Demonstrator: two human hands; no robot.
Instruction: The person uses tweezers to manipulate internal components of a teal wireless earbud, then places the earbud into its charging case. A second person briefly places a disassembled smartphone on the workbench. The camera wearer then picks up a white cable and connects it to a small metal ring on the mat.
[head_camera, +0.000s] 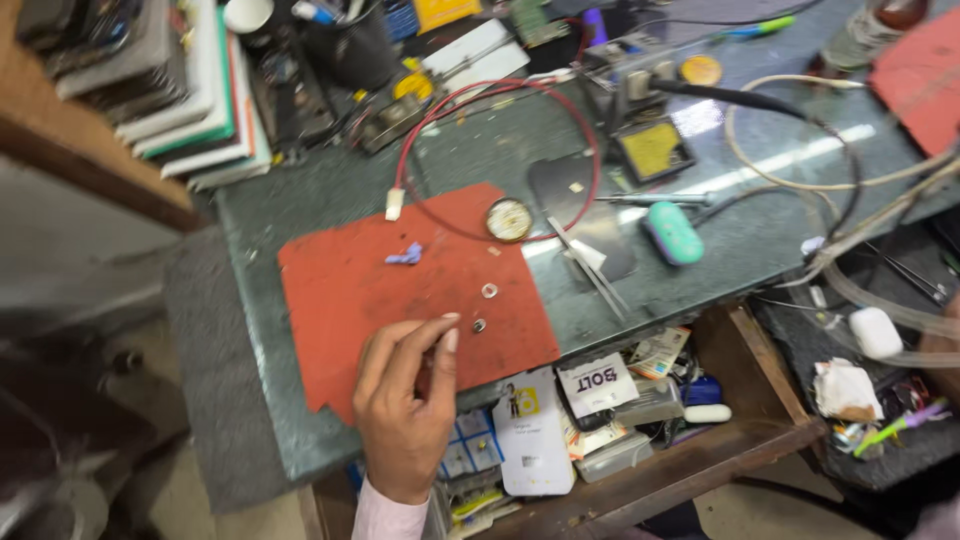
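Left hand (405, 400) over near edge of red mat (340, 300), fingers curled, thumb and forefinger pinched together; too small to tell whether anything held between them. Just beyond fingertips, small dark ring (479, 325) on mat, and a little farther a pale ring (489, 290). Scrap of blue-violet material (405, 256) higher on mat. Round tin (509, 219) at mat's far corner, ringed by loop of red wire (500, 130) ending in white connector (394, 204). Tweezers (590, 265) on green benchtop (740, 240) beside mat, teal-handled tool (673, 232) further right. Open drawer (760, 440) below, crammed with small packets. Right hand out of sight
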